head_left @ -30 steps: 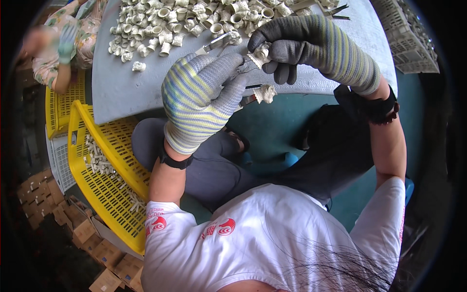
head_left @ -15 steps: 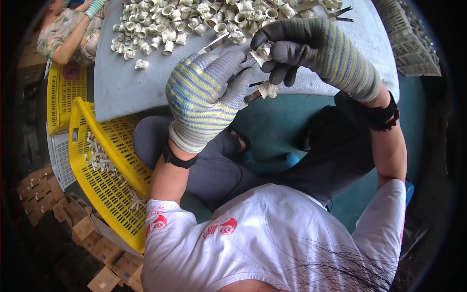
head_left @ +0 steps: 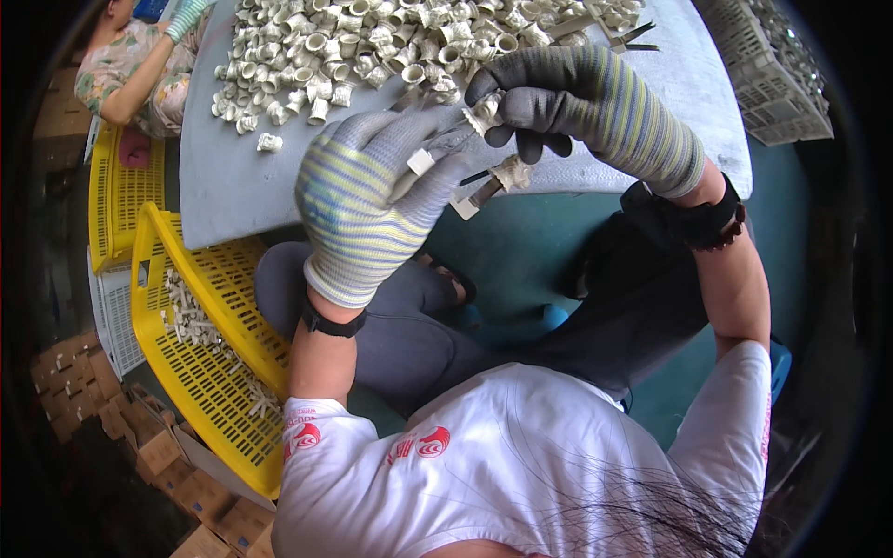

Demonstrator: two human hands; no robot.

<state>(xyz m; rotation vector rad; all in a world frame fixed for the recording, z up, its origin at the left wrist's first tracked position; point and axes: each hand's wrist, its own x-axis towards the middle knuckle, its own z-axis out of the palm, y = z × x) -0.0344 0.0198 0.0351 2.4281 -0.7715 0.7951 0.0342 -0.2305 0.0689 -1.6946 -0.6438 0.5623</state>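
My left hand (head_left: pixel 372 191), in a striped grey-palmed glove, is closed around thin flat metal strips. A white square end (head_left: pixel 420 162) sticks out between its fingers. Below them, a second metal strip (head_left: pixel 486 192) has a cream flared fitting (head_left: pixel 511 173) at its far end. My right hand (head_left: pixel 586 107), gloved alike, pinches another cream fitting (head_left: pixel 484 112) between thumb and forefinger. That fitting touches or nearly touches the left fingertips; whether a strip runs into it is hidden. Both hands are over the table's near edge.
A heap of cream fittings (head_left: pixel 358 46) covers the back of the grey table (head_left: pixel 246 181); dark-tipped metal pieces (head_left: pixel 635 37) lie at its right. Yellow baskets (head_left: pixel 200 377) stand left, one with small white pieces. There are a grey crate (head_left: pixel 781 112), cartons (head_left: pixel 191 474) and a co-worker's arm (head_left: pixel 139 84).
Both hands have shifted a little left, the left one also downward. The strips in my left hand have turned, bringing their white ends into view. My right hand still pinches its fitting.
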